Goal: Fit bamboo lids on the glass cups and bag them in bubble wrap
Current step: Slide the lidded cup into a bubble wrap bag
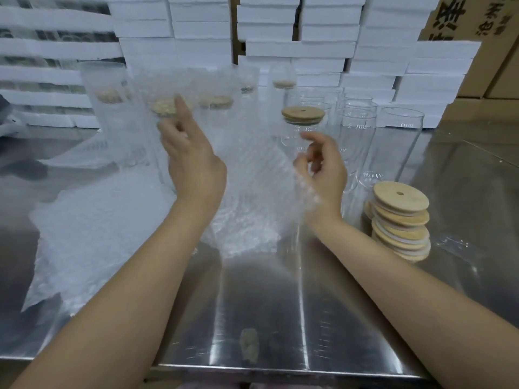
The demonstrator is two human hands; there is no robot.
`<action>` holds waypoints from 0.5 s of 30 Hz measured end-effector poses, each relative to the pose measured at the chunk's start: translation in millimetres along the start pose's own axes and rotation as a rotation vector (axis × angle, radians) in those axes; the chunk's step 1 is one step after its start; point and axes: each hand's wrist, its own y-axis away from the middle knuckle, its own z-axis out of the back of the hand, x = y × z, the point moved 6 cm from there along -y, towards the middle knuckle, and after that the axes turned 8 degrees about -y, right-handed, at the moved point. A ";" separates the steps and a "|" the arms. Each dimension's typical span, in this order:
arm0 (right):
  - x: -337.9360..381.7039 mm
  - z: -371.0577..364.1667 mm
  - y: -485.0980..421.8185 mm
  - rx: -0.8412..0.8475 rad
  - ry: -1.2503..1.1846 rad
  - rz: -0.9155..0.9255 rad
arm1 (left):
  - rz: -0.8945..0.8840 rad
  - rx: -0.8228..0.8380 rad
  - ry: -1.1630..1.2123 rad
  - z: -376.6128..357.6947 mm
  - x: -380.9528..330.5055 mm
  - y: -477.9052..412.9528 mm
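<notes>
Bubble wrap bag (252,197) is seen left of the lid stack (401,220), between an open left hand (193,161) and a curled right hand (323,167) whose grip cannot be told. Bagging seems underway; the lidded cup (303,119) beyond must be slid in next.

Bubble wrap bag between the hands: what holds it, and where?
The right hand pinches the clear bubble wrap bag at its upper right edge; the left hand cannot be told.
</notes>
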 end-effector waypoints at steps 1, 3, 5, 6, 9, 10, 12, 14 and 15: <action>9.0 4.7 -3.4 -0.045 0.127 0.111 | -0.102 -0.052 -0.131 1.3 -6.8 3.7; 18.4 4.7 -9.3 -0.024 0.278 0.221 | -0.296 -0.008 -0.124 -3.5 -23.8 11.3; 14.9 0.5 -13.9 0.095 0.370 0.216 | -0.343 0.244 0.172 -13.5 -34.3 13.7; 11.6 -2.0 -15.4 0.162 0.409 0.199 | -0.309 0.423 0.310 -21.1 -35.9 14.9; 4.9 -1.2 -18.7 0.240 0.431 0.171 | -0.323 0.995 0.261 -36.7 -33.3 33.1; 5.7 -0.3 -19.3 0.227 0.402 0.179 | -0.356 1.151 0.177 -38.9 -29.9 40.4; 5.5 1.1 -20.0 0.184 0.315 0.175 | -0.397 1.356 0.010 -38.7 -21.5 52.4; 3.4 0.5 -19.1 0.159 0.251 0.157 | -0.406 1.433 -0.094 -39.1 -16.9 58.7; 2.8 0.4 -18.4 0.155 0.223 0.143 | -0.415 1.431 -0.121 -40.8 -17.1 60.4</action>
